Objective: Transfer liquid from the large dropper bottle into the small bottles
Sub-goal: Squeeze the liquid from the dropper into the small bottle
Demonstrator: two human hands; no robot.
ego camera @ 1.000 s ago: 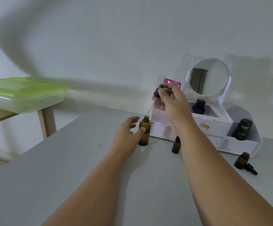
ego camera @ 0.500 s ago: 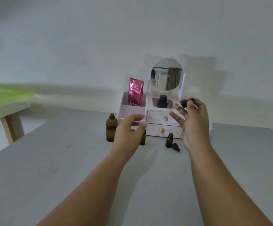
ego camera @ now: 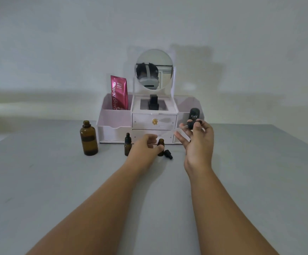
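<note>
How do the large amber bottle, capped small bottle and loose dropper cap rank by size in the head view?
large amber bottle
capped small bottle
loose dropper cap
All sit at similar depth, so nearness hardly skews this.

Bare forearms (ego camera: 94,199), bare left grip (ego camera: 144,146), right grip (ego camera: 199,144)

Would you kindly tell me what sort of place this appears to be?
Probably a home vanity corner: a white cosmetics organiser with a round mirror, a pink sachet and amber bottles.

Read "Glad2Glow" running vertically on pink sachet (ego camera: 119,92), at 10 o'clock from gold drawer knob (ego camera: 155,122); "10x" at lower end, smaller print illegible. Read "Kahf" in white on dark container (ego camera: 194,115), at 3 o'clock from knob.
</note>
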